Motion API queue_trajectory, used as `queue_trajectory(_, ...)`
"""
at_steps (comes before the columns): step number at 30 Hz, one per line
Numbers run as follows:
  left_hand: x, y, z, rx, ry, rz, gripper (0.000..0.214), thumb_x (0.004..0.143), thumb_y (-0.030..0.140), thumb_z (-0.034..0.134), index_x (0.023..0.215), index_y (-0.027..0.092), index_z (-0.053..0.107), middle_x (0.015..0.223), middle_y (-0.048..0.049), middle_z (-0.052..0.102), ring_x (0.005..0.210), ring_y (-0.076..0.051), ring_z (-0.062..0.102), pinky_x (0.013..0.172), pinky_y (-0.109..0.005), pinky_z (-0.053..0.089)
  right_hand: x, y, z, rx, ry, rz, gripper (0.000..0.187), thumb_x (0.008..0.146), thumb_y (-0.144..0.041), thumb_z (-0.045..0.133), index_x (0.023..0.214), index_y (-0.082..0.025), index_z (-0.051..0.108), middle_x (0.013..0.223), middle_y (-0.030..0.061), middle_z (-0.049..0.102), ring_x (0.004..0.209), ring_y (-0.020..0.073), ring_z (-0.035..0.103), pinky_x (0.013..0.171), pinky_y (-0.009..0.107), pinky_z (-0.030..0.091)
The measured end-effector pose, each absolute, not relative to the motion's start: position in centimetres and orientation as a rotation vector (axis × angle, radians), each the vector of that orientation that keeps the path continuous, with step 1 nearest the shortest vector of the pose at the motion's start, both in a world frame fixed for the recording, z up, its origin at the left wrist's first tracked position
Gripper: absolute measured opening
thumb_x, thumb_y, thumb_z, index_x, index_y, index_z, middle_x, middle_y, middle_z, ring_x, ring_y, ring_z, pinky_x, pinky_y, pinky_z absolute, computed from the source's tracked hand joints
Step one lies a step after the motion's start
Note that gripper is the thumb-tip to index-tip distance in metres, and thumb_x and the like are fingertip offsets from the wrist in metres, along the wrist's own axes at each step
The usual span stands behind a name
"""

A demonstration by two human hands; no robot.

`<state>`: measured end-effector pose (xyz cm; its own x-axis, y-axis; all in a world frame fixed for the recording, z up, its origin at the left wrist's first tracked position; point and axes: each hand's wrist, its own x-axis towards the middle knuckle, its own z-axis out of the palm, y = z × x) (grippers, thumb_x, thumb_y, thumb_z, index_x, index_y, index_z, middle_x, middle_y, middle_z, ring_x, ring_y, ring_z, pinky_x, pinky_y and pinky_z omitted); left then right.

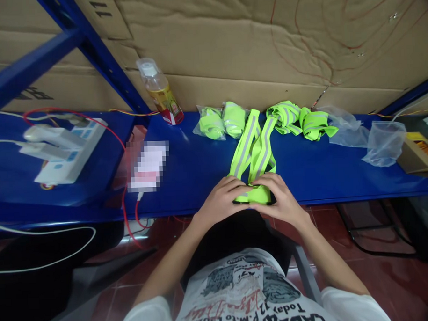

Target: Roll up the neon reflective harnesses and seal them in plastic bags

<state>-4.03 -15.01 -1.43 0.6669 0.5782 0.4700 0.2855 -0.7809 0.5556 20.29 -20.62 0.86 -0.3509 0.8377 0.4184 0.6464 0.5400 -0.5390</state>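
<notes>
A neon-green reflective strap point(253, 150) with grey stripes lies on the blue shelf point(200, 179), running from the back toward the front edge. My left hand point(224, 197) and my right hand point(276, 198) are both closed on its near end at the shelf's front edge, fingers curled over the folded part. Two rolled straps in a clear bag point(221, 122) sit behind on the left. Two more rolled straps point(298, 120) lie loose behind on the right.
A bottle of yellow drink point(160, 92) stands at the back by the blue upright. A white power strip point(64, 149) with cables sits at left, a phone point(148, 165) nearer. Empty clear bags point(371, 136) and a small cardboard box point(419, 153) lie at right. Cardboard lines the back.
</notes>
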Motion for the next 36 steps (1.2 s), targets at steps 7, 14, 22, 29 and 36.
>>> queue_trajectory(7,-4.8,-15.2,-0.1,2.519,0.805,0.748,0.028,0.098,0.045,0.077,0.116,0.024,0.077,0.125,-0.0079,0.072,0.117,-0.026,0.063,0.099,-0.042,0.047,20.6,-21.0,1.3,-1.057,-2.276,0.370,0.042,0.101,-0.029,0.073,0.143,-0.031,0.065,0.133,0.0061,0.074,0.127,0.0260,0.066,0.107,0.048,0.057)
queue_trajectory(14,-6.6,-15.1,1.5,2.613,0.710,0.444,0.062,0.093,0.047,0.081,0.150,0.031,0.060,0.136,-0.0086,0.066,0.127,-0.030,0.058,0.110,-0.050,0.049,21.1,-22.0,0.2,-1.160,-2.377,0.149,0.046,0.097,-0.043,0.078,0.138,-0.026,0.069,0.144,0.0102,0.071,0.126,0.0333,0.063,0.099,0.053,0.056)
queue_trajectory(22,-6.4,-16.6,1.2,2.589,0.529,0.614,0.042,0.100,0.020,0.066,0.142,0.022,0.062,0.117,-0.0084,0.070,0.112,-0.025,0.064,0.103,-0.044,0.058,20.9,-24.2,-1.0,-1.013,-2.124,0.255,0.036,0.099,-0.018,0.072,0.135,-0.022,0.069,0.133,0.0139,0.071,0.114,0.0250,0.072,0.092,0.042,0.062)
queue_trajectory(29,-4.5,-14.5,1.8,2.312,0.722,0.745,0.036,0.106,0.035,0.062,0.140,0.023,0.064,0.125,-0.0085,0.074,0.110,-0.023,0.068,0.100,-0.042,0.057,21.0,-23.8,-0.9,-1.287,-1.903,0.353,0.032,0.099,-0.029,0.075,0.131,-0.027,0.069,0.109,0.0075,0.077,0.101,0.0264,0.071,0.089,0.046,0.060)
queue_trajectory(36,-2.0,-12.4,0.8,2.217,0.891,0.575,0.033,0.107,0.046,0.057,0.113,0.020,0.078,0.106,-0.0085,0.070,0.106,-0.025,0.064,0.100,-0.043,0.055,21.2,-23.7,-1.7,-1.420,-1.872,-0.134,0.021,0.096,-0.030,0.078,0.117,-0.029,0.076,0.147,0.0140,0.060,0.137,0.0383,0.057,0.101,0.060,0.057)
